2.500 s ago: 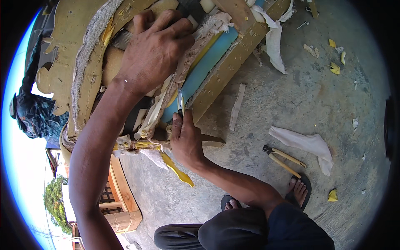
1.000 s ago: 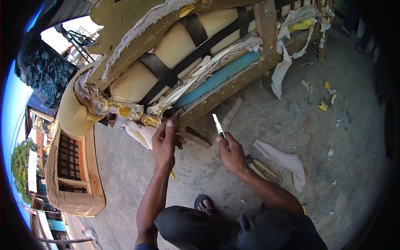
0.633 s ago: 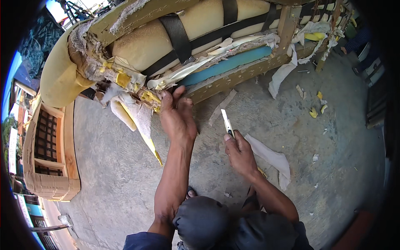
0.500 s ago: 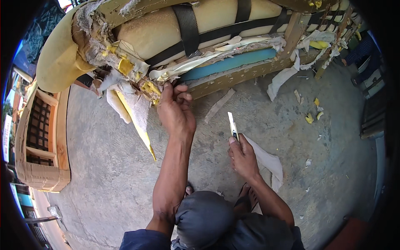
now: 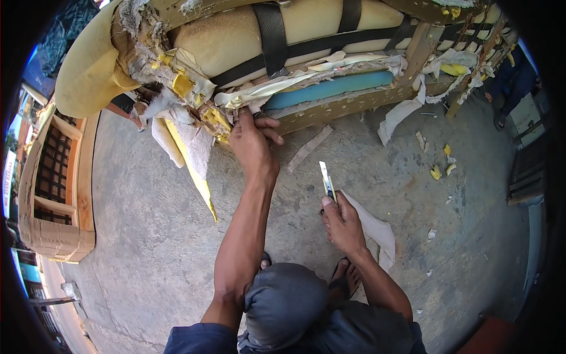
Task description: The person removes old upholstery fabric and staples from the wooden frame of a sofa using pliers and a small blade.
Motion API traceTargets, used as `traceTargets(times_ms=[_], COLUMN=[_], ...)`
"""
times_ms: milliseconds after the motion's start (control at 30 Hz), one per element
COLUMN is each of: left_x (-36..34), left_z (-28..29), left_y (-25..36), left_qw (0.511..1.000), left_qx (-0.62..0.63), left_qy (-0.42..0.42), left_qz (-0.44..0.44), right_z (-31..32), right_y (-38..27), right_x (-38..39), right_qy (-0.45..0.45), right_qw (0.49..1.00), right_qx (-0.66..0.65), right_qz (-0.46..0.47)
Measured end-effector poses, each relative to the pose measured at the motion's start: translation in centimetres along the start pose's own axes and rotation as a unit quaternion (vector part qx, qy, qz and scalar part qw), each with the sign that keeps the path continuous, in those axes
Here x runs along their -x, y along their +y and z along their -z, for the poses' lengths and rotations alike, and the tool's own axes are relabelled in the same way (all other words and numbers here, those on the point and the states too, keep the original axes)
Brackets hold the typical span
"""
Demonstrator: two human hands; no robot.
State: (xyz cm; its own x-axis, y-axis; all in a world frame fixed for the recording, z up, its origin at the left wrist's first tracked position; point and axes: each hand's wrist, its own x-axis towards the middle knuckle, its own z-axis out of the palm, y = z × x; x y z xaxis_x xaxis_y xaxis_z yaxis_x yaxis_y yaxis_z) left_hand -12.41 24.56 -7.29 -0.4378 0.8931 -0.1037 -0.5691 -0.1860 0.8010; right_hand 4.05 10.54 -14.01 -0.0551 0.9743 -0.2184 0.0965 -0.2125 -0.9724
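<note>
A stripped sofa frame (image 5: pixel 348 105) spans the top of the view, with torn cream fabric (image 5: pixel 277 86) along its lower rail. My left hand (image 5: pixel 254 144) reaches up to the rail's left corner. Its thumb and forefinger press in at the end of that fabric, the other fingers half curled; their tips are partly hidden, so what they pinch is unclear. Yellow foam scraps (image 5: pixel 216 121) stick out beside this hand. Lower and to the right, my right hand (image 5: pixel 344 225) grips a utility knife (image 5: pixel 327 180), its blade out and pointing up, apart from the frame.
A pointed flap of white padding and yellow foam (image 5: pixel 191 150) hangs left of my left hand. Fabric strips (image 5: pixel 377 233) and foam bits (image 5: pixel 435 172) lie on the concrete floor (image 5: pixel 153 253). Another wooden frame (image 5: pixel 85 183) stands at the left. A person's legs (image 5: pixel 510 82) show at the far right.
My left hand has pushed its fingertips slightly further in at the fabric's end, and its other fingers have straightened a little. The right hand holds the knife nearly as before.
</note>
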Motion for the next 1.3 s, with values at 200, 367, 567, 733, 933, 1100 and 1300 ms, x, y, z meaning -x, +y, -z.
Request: traceTargets(times_ms=[200, 367, 567, 733, 933, 1100, 1300], left_x=[0.1, 1.7, 0.4, 2.6, 0.8, -1.3, -2.0], left_z=[0.8, 0.4, 1.8, 3.1, 5.4, 6.5, 7.0], left_y=[-1.1, 1.0, 0.3, 0.9, 5.1, 7.6, 7.4], left_qw=[0.996, 0.984, 0.963, 0.981, 0.476, 0.388, 0.43], left_qx=[-0.081, -0.168, -0.232, -0.176, -0.673, -0.688, -0.617], left_qy=[-0.028, 0.017, 0.025, 0.006, -0.118, -0.133, -0.137], left_qz=[-0.019, -0.065, -0.134, -0.085, -0.554, -0.598, -0.645], right_z=[1.1, 1.3, 1.1, -0.1, -1.0, -1.0, -3.1], right_y=[-3.9, -9.5, -13.4, -12.6, -10.7, -9.9, -10.5], right_x=[-0.6, -3.7, -4.6, -5.9, -5.9, -6.1, -6.7], right_qy=[0.027, -0.019, -0.025, -0.043, -0.058, -0.033, -0.054], right_qw=[0.992, 0.916, 0.861, 0.91, 0.958, 0.977, 0.959], right_qx=[0.118, 0.318, 0.359, 0.309, 0.19, 0.135, 0.177], right_qz=[0.04, 0.241, 0.359, 0.275, 0.205, 0.16, 0.212])
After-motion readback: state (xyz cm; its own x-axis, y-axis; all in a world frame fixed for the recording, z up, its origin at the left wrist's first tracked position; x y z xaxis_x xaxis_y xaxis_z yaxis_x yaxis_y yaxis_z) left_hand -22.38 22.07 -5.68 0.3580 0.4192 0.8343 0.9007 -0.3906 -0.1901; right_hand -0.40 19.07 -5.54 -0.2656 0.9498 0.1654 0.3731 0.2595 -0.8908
